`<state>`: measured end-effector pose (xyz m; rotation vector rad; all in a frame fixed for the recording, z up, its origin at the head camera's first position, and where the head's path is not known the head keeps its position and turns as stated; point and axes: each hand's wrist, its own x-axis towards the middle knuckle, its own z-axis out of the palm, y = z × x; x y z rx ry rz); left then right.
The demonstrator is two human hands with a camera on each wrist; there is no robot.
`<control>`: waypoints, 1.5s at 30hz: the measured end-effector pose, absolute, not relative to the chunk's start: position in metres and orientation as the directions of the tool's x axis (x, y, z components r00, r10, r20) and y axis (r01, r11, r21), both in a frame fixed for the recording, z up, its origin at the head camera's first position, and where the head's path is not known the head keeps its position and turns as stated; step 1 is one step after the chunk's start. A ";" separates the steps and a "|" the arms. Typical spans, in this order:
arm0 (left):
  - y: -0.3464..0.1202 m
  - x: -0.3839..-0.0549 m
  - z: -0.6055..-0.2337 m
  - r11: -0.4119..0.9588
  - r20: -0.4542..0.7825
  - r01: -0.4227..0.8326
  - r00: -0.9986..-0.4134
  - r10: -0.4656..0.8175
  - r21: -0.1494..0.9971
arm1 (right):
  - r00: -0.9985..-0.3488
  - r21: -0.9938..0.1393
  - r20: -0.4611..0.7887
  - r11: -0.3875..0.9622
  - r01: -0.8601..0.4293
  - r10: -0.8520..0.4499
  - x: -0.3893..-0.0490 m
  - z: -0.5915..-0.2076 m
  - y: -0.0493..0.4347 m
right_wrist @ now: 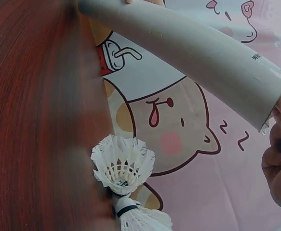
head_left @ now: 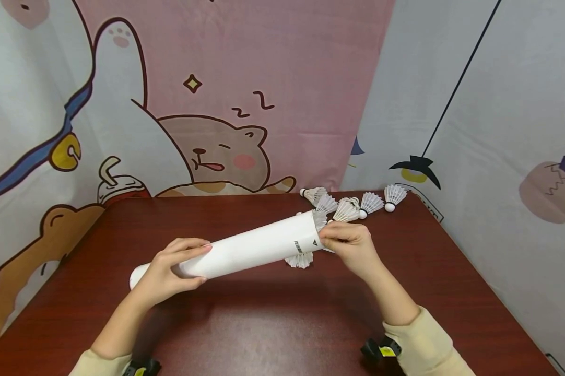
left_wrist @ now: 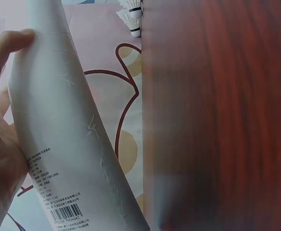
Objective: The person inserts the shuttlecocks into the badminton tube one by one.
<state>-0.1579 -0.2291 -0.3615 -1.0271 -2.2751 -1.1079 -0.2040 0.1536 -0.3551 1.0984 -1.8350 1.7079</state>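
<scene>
A long white shuttlecock tube [head_left: 259, 246] is held tilted above the table, its right end higher. My left hand [head_left: 169, 269] grips it near the lower left end, thumb below and fingers over the top. Printed text and a barcode show on the tube [left_wrist: 68, 120] in the left wrist view. At the tube's right mouth my right hand [head_left: 353, 248] pinches a shuttlecock [head_left: 319, 219], whose feathers show at the rim. The fingers hide most of that shuttlecock; in the right wrist view the right hand [right_wrist: 280, 163] is partly cut off.
Several loose shuttlecocks [head_left: 345, 210] lie behind the right hand near the table's far edge. Another shuttlecock [head_left: 299, 260] lies partly under the tube. A cartoon-printed cloth [head_left: 310, 94] hangs behind the dark red wooden table [head_left: 263, 324].
</scene>
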 end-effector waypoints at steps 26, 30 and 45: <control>-0.230 -0.159 -0.362 0.423 0.612 0.759 -0.650 0.451 0.495 | -0.752 -0.802 0.565 -0.013 -0.597 -0.340 -0.204 -0.354 0.164; -0.233 -0.159 -0.363 0.433 0.615 0.751 -0.658 0.434 0.498 | -0.781 -0.798 0.560 0.072 -0.598 -0.275 -0.205 -0.349 0.171; -0.234 -0.159 -0.364 0.438 0.616 0.742 -0.668 0.417 0.508 | -0.818 -0.802 0.574 0.184 -0.569 -0.027 -0.218 -0.349 0.206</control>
